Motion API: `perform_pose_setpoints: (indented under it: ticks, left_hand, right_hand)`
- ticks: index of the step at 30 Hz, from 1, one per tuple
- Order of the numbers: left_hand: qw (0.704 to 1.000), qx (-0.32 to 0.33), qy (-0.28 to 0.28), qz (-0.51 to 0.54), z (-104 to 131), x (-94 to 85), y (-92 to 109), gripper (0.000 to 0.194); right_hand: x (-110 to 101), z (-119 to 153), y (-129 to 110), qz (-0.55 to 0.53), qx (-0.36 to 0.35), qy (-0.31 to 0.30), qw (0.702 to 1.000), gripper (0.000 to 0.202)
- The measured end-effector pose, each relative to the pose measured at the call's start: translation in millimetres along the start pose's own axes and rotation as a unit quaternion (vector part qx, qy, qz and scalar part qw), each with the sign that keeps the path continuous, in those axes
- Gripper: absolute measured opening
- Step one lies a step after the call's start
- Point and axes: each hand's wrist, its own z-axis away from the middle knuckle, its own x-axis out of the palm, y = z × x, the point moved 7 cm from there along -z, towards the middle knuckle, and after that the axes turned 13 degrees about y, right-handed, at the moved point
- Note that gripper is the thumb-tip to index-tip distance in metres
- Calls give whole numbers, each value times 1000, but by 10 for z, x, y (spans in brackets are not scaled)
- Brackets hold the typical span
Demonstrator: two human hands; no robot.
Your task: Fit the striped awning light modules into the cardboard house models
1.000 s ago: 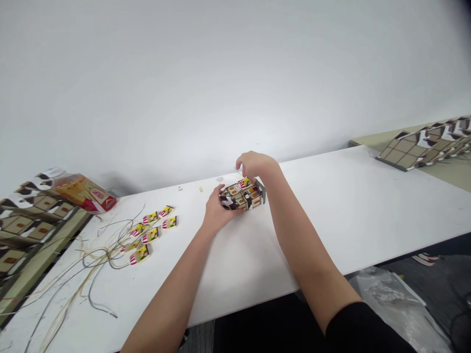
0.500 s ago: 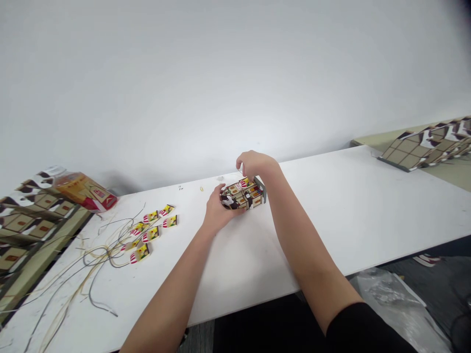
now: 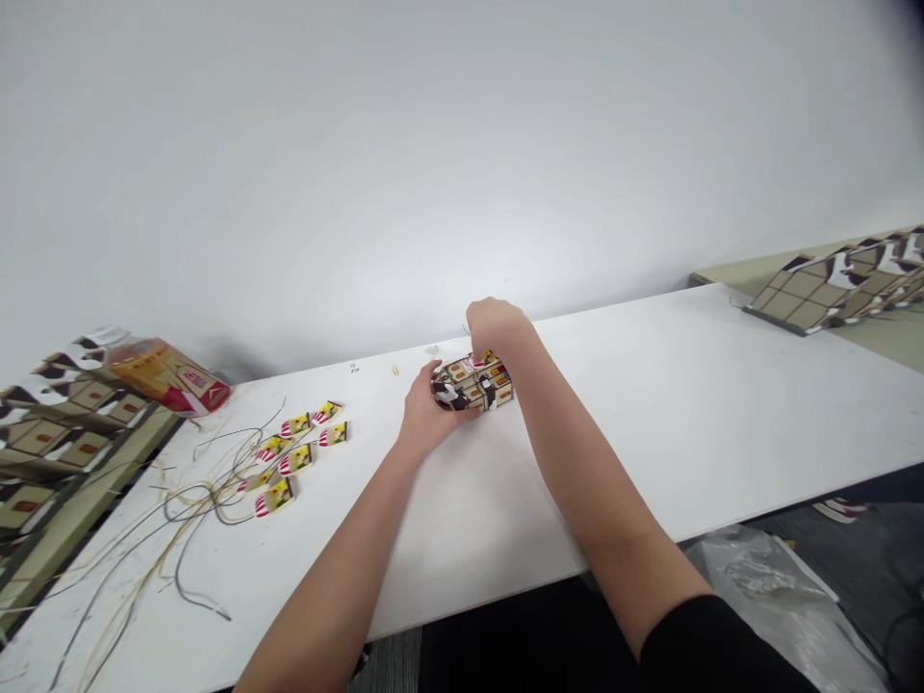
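Note:
A small model house (image 3: pixel 473 382) with printed windows and dark and white patches lies on its side on the white table (image 3: pixel 613 414). My left hand (image 3: pixel 427 409) is wrapped round its left end, thumb below and fingers above. Over the upper right part of the house is my right hand (image 3: pixel 498 329), its fingers bent down and mostly hidden behind the hand. Under those fingers shows a small red, white and yellow piece (image 3: pixel 482 360) against the house. A thin wire end (image 3: pixel 466 330) sticks out left of the right hand.
Several red, white and yellow pieces (image 3: pixel 295 460) with tangled wires (image 3: pixel 209 496) lie on the left. A juice bottle (image 3: pixel 169 373) leans beside stacked model houses (image 3: pixel 72 414). More houses (image 3: pixel 801 294) stand at the right; a plastic bag (image 3: pixel 780 606) lies below the table.
My right hand has turned and shifted slightly, its fingers now curled down out of sight and covering the right end of the house. My left hand and the house stay in place.

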Motion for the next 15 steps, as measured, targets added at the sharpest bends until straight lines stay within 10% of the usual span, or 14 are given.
perform_pose_setpoints:
  ticks: [15]
  left_hand:
    - [1000, 8, 7, -15, 12, -13, 38, 93]
  right_hand:
    - [54, -12, -7, -1, 19, 23, 1000, 55]
